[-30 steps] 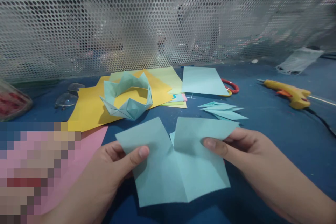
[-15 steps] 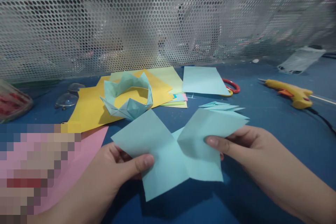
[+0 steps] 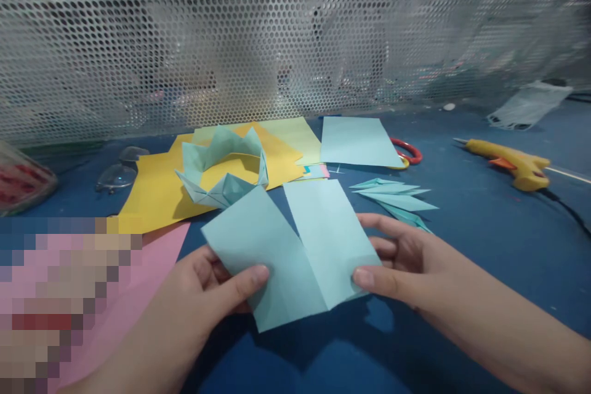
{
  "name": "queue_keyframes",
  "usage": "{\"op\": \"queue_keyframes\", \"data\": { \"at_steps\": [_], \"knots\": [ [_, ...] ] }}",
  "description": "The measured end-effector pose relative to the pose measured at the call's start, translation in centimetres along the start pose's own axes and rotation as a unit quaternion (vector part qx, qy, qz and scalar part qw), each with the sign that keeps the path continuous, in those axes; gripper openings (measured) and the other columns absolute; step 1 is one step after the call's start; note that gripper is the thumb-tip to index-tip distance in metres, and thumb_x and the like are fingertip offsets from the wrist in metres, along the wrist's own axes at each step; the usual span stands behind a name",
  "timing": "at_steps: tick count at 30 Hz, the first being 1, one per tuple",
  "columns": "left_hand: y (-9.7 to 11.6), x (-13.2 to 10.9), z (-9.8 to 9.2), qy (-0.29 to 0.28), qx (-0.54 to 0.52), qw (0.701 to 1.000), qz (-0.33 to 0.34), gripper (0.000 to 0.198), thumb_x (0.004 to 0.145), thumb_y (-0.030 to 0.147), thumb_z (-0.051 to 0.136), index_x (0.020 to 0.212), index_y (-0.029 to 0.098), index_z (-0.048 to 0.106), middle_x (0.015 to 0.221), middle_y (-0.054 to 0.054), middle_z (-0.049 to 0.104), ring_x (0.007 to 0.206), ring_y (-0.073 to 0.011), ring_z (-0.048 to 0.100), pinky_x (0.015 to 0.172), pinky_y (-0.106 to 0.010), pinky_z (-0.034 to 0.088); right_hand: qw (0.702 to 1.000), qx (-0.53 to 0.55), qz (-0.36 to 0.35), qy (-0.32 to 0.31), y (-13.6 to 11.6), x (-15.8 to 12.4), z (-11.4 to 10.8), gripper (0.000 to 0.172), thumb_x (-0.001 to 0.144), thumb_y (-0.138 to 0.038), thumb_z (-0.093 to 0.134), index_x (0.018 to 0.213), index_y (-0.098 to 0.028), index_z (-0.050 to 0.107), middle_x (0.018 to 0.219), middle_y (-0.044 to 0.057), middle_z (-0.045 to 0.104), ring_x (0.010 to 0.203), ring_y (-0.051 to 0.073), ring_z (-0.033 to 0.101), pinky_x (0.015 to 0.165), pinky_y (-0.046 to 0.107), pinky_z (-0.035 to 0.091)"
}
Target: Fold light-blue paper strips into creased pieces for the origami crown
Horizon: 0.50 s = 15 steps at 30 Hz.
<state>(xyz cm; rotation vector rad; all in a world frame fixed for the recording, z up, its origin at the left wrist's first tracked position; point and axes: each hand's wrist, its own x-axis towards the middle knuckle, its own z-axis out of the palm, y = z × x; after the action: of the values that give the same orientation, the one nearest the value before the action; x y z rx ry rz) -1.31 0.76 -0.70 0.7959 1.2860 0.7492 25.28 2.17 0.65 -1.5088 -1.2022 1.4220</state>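
Observation:
A light blue sheet of paper, creased down its middle, is held above the table between my two hands. My left hand pinches its left panel, thumb on top and fingers underneath. At the right panel, my right hand grips the edge with its thumb on the face and fingers behind. The upper ends of the two panels stand apart in a V. Just behind the sheet sits a folded light blue paper ring with pointed tips. Several narrow folded blue paper pieces lie beyond my right hand.
Yellow paper and a flat blue sheet lie at the back, the latter over red-handled scissors. A yellow glue gun with a cord rests right. Pink paper, glasses and a perforated metal screen are around.
The sheet's right panel has flattened and swung, its far end now pointing up and away. My right hand has shifted its grip to that panel's right edge. My left hand stays nearly in place.

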Motion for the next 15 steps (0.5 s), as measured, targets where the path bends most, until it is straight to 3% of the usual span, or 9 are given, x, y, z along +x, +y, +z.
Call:
{"op": "queue_keyframes", "data": {
  "at_steps": [3, 7, 11, 15],
  "knots": [
    [-0.50, 0.18, -0.42, -0.016, -0.012, 1.000, 0.000, 0.074, 0.071, 0.053, 0.112, 0.134, 0.028, 0.082, 0.131, -0.006, 0.088, 0.123, -0.0342, 0.084, 0.109, -0.044, 0.069, 0.996, 0.042, 0.055, -0.052, -0.04, -0.08, -0.07, 0.054, 0.063, -0.056, 0.110, 0.107, -0.030, 0.094, 0.097, 0.007, 0.090, 0.098, 0.034, 0.086, 0.087, 0.042, 0.071],
    [-0.65, 0.23, -0.49, -0.004, -0.019, 1.000, 0.000, 0.076, 0.071, 0.044, 0.111, 0.139, 0.029, 0.080, 0.141, -0.005, 0.085, 0.134, -0.0377, 0.079, 0.113, -0.046, 0.067, 0.991, 0.051, 0.106, -0.066, 0.06, -0.04, -0.38, 0.038, 0.057, -0.054, 0.112, 0.082, -0.033, 0.093, 0.092, 0.004, 0.090, 0.098, 0.031, 0.085, 0.089, 0.035, 0.069],
    [-0.39, 0.07, -0.26, 0.011, -0.017, 1.000, -0.010, 0.076, 0.074, 0.046, 0.110, 0.141, 0.029, 0.080, 0.143, -0.006, 0.084, 0.138, -0.0378, 0.078, 0.116, -0.045, 0.066, 0.992, 0.056, 0.104, -0.043, -0.07, -0.02, -0.58, 0.040, 0.052, -0.054, 0.113, 0.081, -0.034, 0.093, 0.097, 0.004, 0.091, 0.098, 0.030, 0.084, 0.088, 0.032, 0.067],
    [-0.29, -0.02, -0.05, 0.007, -0.031, 0.999, -0.016, 0.072, 0.076, 0.043, 0.109, 0.140, 0.028, 0.080, 0.142, -0.009, 0.084, 0.137, -0.0391, 0.078, 0.116, -0.048, 0.066, 0.994, 0.072, 0.079, -0.040, -0.18, -0.10, -0.42, 0.037, 0.050, -0.050, 0.114, 0.074, -0.032, 0.092, 0.089, 0.004, 0.089, 0.088, 0.025, 0.078, 0.079, 0.026, 0.063]
  ]
}}
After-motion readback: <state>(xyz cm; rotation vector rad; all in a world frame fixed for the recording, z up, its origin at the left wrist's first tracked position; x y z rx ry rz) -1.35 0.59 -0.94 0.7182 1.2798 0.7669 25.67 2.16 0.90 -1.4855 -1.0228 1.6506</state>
